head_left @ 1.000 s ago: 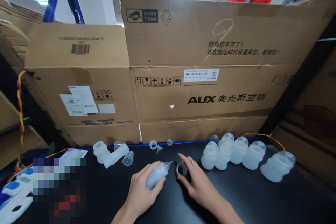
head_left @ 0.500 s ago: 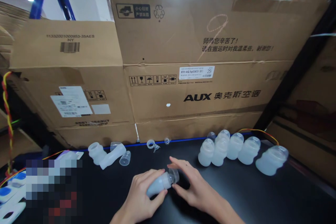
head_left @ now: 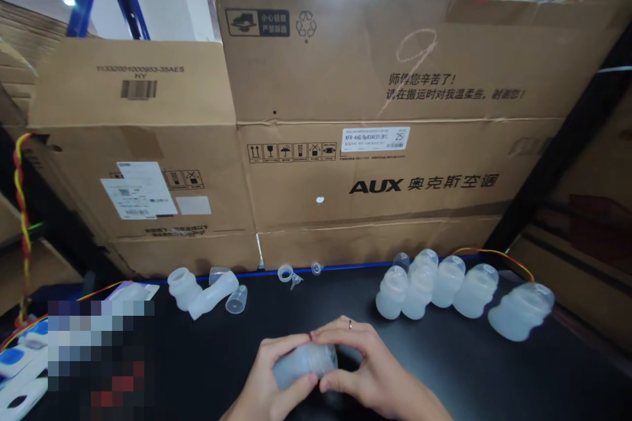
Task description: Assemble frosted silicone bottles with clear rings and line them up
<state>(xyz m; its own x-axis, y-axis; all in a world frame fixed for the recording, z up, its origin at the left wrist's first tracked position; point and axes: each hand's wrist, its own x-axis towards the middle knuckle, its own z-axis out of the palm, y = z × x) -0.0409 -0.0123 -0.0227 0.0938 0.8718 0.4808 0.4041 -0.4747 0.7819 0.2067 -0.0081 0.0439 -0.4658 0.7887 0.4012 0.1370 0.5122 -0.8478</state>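
Note:
A translucent silicone bottle lies sideways in both of my hands, just above the black table. My left hand wraps its body from the left. My right hand closes over the neck end, where the clear ring sits; the ring is mostly hidden under my fingers. A ring shows on one finger of my right hand.
Several finished translucent bottles lie in a row at the right. Two bottle bodies and clear caps lie at the left, small nipple parts near the back edge. Large cardboard boxes wall off the back. A blurred patch covers the lower left.
My right hand brought the clear ring from the table onto the bottle's neck and closed over it. Both hands drew the bottle nearer to me.

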